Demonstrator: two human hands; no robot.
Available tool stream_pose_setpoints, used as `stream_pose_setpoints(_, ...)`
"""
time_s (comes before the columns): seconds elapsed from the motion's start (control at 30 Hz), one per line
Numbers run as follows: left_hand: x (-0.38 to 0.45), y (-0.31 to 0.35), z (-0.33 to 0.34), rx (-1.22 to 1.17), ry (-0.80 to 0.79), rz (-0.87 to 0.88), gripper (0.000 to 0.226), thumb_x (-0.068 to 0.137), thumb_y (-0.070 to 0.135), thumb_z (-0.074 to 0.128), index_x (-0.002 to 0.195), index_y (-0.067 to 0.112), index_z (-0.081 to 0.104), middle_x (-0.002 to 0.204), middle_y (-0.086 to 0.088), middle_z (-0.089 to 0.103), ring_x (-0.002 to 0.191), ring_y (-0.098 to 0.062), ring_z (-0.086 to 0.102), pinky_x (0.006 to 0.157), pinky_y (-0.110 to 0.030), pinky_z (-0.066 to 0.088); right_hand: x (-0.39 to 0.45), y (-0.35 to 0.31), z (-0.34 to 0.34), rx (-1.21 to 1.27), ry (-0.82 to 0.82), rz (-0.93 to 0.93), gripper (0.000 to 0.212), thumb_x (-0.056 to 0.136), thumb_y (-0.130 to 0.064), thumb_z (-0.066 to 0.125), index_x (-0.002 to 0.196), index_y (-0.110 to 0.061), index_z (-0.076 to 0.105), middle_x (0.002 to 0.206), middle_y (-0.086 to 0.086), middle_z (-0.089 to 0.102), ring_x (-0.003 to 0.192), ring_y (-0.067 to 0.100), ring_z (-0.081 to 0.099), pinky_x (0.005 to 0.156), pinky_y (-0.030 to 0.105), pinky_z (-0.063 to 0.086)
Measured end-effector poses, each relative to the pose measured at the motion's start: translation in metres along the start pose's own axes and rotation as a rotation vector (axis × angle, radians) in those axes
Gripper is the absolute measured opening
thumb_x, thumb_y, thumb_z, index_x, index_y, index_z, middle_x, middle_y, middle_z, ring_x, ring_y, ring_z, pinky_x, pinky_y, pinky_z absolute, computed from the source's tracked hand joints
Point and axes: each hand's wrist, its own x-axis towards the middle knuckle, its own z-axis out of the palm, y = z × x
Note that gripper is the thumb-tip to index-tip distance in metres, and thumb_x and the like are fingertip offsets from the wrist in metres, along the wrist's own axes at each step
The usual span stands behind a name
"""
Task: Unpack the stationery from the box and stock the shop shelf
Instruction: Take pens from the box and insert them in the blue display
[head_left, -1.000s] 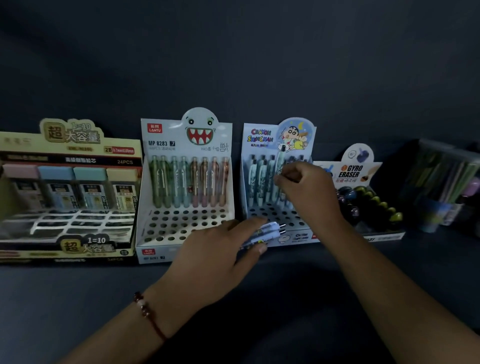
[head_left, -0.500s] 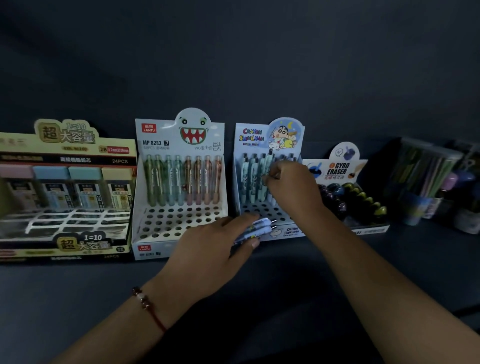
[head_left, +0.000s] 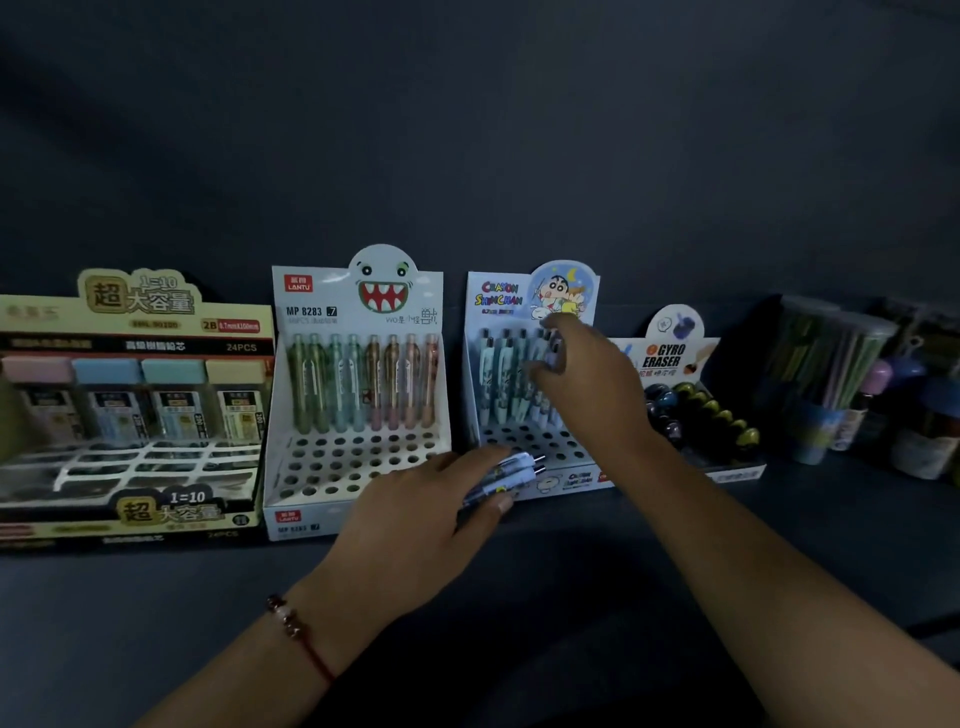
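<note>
At the frame's centre, the left hand grips spare pens as supply while the right hand, fingers loosely spread and seemingly holding nothing, seats one upright in the cartoon display box.

You face a dim shelf.
Its dark top runs back to a plain dark wall, light low.

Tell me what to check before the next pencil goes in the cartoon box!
1. Spare pencils held in left hand: ok.
2. Empty holes left in cartoon box: ok.
3. Right hand let go of the last pencil: cannot tell, fingers blurred.
4. Pencil row standing straight: ok where visible.
5. Cartoon box clear of monster box and eraser box: ok.
</note>
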Motion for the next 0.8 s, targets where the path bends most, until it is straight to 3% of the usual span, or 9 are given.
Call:
stream_pose_setpoints(0.1, 0.0, -0.001, 0.001, 0.0, 0.001, 0.003, 0.052, 0.095, 0.064, 0.025, 0.145, 0.05, 0.029, 0.127, 0.016, 0.06, 0.091, -0.007, 0.063, 0.059, -0.004, 0.027, 0.016, 0.004, -0.003, -0.07, 0.011, -0.013, 0.037, 0.095, -0.032, 0.062, 0.129, -0.018, 0.063, 0.116, 0.009, 0.061, 0.093, 0.027, 0.063, 0.074, 0.036, 0.052)
stream_pose_setpoints(0.2, 0.0, -0.001, 0.0, -0.025, -0.023, -0.015, 0.05, 0.097, 0.061, 0.03, 0.146, 0.051, 0.025, 0.132, 0.017, 0.057, 0.095, -0.007, 0.062, 0.068, -0.013, 0.04, 0.027, 0.009, -0.006, -0.069, -0.019, -0.034, 0.021, 0.092, -0.027, 0.067, 0.106, -0.015, 0.076, 0.108, 0.011, 0.066, 0.089, 0.029, 0.065, 0.073, 0.033, 0.052)
stream_pose_setpoints(0.3, 0.0, -0.001, -0.001, -0.02, -0.031, -0.019, 0.05, 0.096, 0.062, 0.027, 0.146, 0.052, 0.024, 0.131, 0.016, 0.057, 0.098, -0.007, 0.062, 0.075, -0.019, 0.045, 0.034, 0.008, -0.007, -0.053, -0.081, -0.169, 0.016, 0.088, -0.019, 0.072, 0.1, -0.012, 0.078, 0.1, 0.014, 0.066, 0.088, 0.03, 0.063, 0.074, 0.028, 0.043)
stream_pose_setpoints(0.37, 0.0, -0.001, 0.0, -0.014, -0.032, -0.021, 0.051, 0.095, 0.063, 0.026, 0.146, 0.052, 0.024, 0.13, 0.016, 0.058, 0.098, -0.007, 0.062, 0.074, -0.018, 0.045, 0.038, 0.008, -0.003, -0.053, -0.114, -0.242, 0.014, 0.085, -0.015, 0.075, 0.097, -0.011, 0.079, 0.094, 0.014, 0.069, 0.089, 0.035, 0.062, 0.078, 0.034, 0.047)
stream_pose_setpoints(0.47, 0.001, -0.001, 0.001, -0.022, -0.032, -0.031, 0.049, 0.097, 0.061, 0.03, 0.145, 0.051, 0.026, 0.13, 0.017, 0.058, 0.093, -0.007, 0.062, 0.065, -0.01, 0.037, 0.036, 0.012, 0.006, -0.097, -0.035, -0.233, 0.014, 0.084, -0.02, 0.074, 0.097, -0.015, 0.08, 0.096, 0.013, 0.069, 0.095, 0.04, 0.055, 0.084, 0.045, 0.047)
stream_pose_setpoints(0.57, 0.001, -0.001, -0.001, -0.031, -0.029, -0.035, 0.049, 0.096, 0.06, 0.031, 0.144, 0.051, 0.029, 0.126, 0.016, 0.06, 0.084, -0.007, 0.062, 0.058, -0.007, 0.032, 0.031, 0.017, 0.013, -0.121, 0.03, -0.235, 0.018, 0.084, -0.022, 0.075, 0.1, -0.016, 0.079, 0.098, 0.013, 0.068, 0.097, 0.04, 0.054, 0.084, 0.05, 0.046)
stream_pose_setpoints(0.7, 0.001, -0.003, -0.002, -0.049, -0.011, -0.044, 0.048, 0.097, 0.057, 0.037, 0.144, 0.051, 0.03, 0.122, 0.015, 0.062, 0.08, -0.005, 0.06, 0.062, -0.01, 0.036, 0.023, 0.018, 0.01, -0.117, 0.031, -0.229, 0.03, 0.088, -0.026, 0.069, 0.115, -0.015, 0.073, 0.108, 0.01, 0.065, 0.105, 0.035, 0.05, 0.09, 0.052, 0.044)
stream_pose_setpoints(0.8, 0.0, -0.004, -0.002, -0.072, 0.019, -0.061, 0.05, 0.097, 0.055, 0.041, 0.145, 0.05, 0.03, 0.119, 0.014, 0.062, 0.074, -0.002, 0.054, 0.06, -0.007, 0.033, -0.004, 0.007, -0.008, 0.03, 0.02, -0.128, 0.041, 0.094, -0.035, 0.058, 0.133, -0.021, 0.061, 0.118, 0.0, 0.058, 0.115, 0.021, 0.042, 0.099, 0.039, 0.038)
